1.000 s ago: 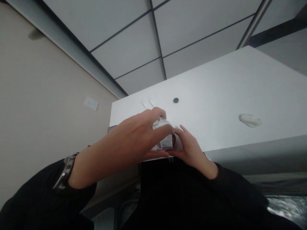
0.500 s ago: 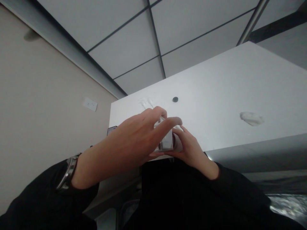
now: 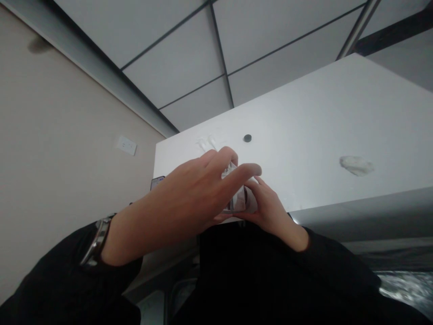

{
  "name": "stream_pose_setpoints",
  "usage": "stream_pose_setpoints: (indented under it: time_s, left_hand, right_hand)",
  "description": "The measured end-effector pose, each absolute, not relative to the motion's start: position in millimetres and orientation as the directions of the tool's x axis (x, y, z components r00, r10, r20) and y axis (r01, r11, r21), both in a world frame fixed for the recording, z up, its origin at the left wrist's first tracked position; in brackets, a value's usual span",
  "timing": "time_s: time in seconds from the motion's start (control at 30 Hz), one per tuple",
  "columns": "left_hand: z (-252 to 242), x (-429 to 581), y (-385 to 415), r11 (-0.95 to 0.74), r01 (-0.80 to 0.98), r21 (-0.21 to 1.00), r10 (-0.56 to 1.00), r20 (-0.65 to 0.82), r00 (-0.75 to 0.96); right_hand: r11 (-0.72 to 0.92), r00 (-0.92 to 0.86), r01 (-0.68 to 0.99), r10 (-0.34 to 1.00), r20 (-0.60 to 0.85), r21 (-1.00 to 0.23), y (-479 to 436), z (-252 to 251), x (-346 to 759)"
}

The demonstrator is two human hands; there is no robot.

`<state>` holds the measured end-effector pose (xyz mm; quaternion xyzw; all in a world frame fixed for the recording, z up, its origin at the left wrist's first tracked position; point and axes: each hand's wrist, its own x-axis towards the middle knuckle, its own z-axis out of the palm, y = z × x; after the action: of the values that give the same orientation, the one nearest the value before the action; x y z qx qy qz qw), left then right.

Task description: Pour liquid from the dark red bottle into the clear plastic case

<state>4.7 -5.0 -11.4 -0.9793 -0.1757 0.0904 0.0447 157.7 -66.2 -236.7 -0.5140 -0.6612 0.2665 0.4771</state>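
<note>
A small white box (image 3: pixel 239 201) with clear-looking edges and a dark round mark on its right side is between my hands, close to the table's near edge. Over its top and left side curls my left hand (image 3: pixel 199 192), covering much of it; the thumb reaches across to the right. My right hand (image 3: pixel 269 205) grips the box from the right, with fingers above and below. Something white and ridged (image 3: pixel 229 169) shows between my left thumb and forefinger; I cannot make out what it is.
On the white table (image 3: pixel 304 135) lie a small dark round disc (image 3: pixel 247 138), a crumpled whitish piece (image 3: pixel 356 165) at the right, and white cotton-swab-like tips (image 3: pixel 212 141) beyond my left hand. A phone-like dark edge (image 3: pixel 157 181) shows at the left. A wall socket (image 3: pixel 127 146) is further left.
My left thumb and forefinger have shifted slightly right over the box. More of the white ridged thing shows between them. My right hand keeps its hold.
</note>
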Motion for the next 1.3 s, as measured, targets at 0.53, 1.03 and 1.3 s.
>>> stream_pose_setpoints:
  time_s: [0.53, 1.03, 1.3]
  left_hand:
    - [-10.6, 8.9, -5.4, -0.929, 0.346, -0.131, 0.367, -0.2, 0.909]
    - [-10.2, 10.9, -5.3, -0.928, 0.352, -0.123, 0.371, -0.212, 0.904]
    - [-9.6, 11.8, -5.2, -0.926, 0.358, -0.119, 0.375, -0.206, 0.904]
  right_hand:
    - [0.293, -0.011, 0.429, 0.947, 0.32, -0.854, -65.7, -236.9, 157.0]
    - [0.297, -0.009, 0.421, 0.946, 0.324, -0.857, -66.9, -238.1, 156.9]
    - [0.303, -0.011, 0.418, 0.945, 0.328, -0.857, -66.9, -238.2, 157.2]
